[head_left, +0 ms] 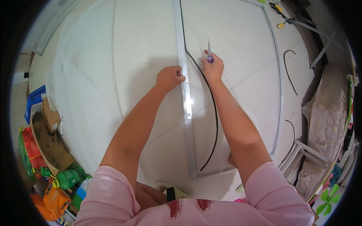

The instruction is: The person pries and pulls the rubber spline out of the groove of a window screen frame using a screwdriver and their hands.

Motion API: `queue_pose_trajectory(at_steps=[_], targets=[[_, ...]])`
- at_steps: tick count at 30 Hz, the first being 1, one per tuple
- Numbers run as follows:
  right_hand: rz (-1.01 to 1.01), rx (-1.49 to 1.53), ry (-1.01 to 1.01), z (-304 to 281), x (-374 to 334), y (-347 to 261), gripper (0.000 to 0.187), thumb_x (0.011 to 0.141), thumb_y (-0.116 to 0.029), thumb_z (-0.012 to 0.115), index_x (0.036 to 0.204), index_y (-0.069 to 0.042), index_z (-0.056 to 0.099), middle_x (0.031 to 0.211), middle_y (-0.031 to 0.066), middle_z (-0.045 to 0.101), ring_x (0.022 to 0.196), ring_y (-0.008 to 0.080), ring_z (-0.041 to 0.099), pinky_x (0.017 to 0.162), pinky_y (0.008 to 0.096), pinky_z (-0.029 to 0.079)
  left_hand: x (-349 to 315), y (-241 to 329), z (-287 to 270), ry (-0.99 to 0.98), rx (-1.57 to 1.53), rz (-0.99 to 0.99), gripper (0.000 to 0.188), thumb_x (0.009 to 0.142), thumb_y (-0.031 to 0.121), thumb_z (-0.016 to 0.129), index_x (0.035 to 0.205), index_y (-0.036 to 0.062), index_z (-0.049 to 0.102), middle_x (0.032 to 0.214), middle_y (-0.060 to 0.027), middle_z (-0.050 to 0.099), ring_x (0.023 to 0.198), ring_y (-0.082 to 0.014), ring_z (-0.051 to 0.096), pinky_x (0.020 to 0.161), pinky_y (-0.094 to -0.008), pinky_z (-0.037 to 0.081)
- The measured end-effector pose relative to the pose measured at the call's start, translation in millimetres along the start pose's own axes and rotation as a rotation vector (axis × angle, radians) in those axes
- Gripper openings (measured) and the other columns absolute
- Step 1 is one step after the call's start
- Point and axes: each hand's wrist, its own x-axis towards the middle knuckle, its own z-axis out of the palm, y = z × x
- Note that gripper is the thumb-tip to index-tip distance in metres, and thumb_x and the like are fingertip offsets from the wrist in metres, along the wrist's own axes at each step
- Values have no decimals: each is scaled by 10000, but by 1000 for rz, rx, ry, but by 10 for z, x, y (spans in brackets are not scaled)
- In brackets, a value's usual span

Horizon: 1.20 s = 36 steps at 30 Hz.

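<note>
A silver metal screen frame [187,109] lies flat on the floor, its long bar running away from me. My left hand [169,78] is closed in a fist at the left edge of that bar; whatever its fingers hold is hidden. To the right of the bar, my right hand [213,69] grips a screwdriver [210,58] with a purple handle, its thin shaft pointing away from me. A black rubber strip [215,116] follows the bar at the far end, then comes away and curves loosely toward me, passing left of my right hand and forearm.
Sheer white mesh [81,86] spreads over the floor at the left. Beyond it stand a cardboard box [51,145], a green bottle [68,178] and bags. Loose black strip pieces [288,73] lie at the right, near a metal rack [313,152] and a covered piece of furniture [328,109].
</note>
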Motion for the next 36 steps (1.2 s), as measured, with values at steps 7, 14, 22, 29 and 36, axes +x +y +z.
queue_pose_trajectory(at_steps=[7, 14, 22, 29, 36], targets=[[40, -206, -146, 412, 241, -163, 150, 790, -164, 713, 847, -40, 650, 750, 76, 664, 704, 203, 611, 683, 349, 484, -60, 30, -69, 43, -31, -13, 156, 662, 199, 641, 643, 73, 550, 628, -83, 589, 590, -272, 563, 554, -384, 449], [267, 185, -180, -94, 20, -172, 69, 807, -101, 658, 841, -46, 635, 687, 24, 585, 581, 122, 560, 485, 280, 411, -624, 85, -34, 45, 131, 555, 484, 684, -71, 554, 1134, 101, 596, 1383, -85, 431, 1288, -306, 385, 1070, -438, 327], [160, -670, 171, -1330, -1181, 844, 331, 781, -120, 628, 1110, -100, 649, 1247, 180, 519, 1085, 357, 526, 874, 424, 470, -1222, 227, 46, -466, 268, 819, 559, 677, 51, 721, 1212, 139, 584, 1376, -73, 452, 1360, -297, 318, 1117, -547, 214], [290, -676, 87, -1101, -1974, 323, 387, 791, -145, 651, 1177, -147, 627, 1419, 163, 388, 1256, 369, 414, 927, 440, 468, -1346, -127, 454, -385, 256, 996, 455, 642, 129, 785, 1073, 156, 644, 1077, 21, 567, 1196, -194, 451, 1111, -512, 234], [531, -582, 78, -1507, -2916, 345, 402, 763, -186, 696, 1152, -95, 648, 1229, 181, 552, 1075, 331, 570, 911, 408, 466, -1088, -166, 557, -432, 239, 880, 413, 539, 140, 817, 931, 177, 693, 1022, 18, 575, 1162, -186, 471, 1098, -503, 232]])
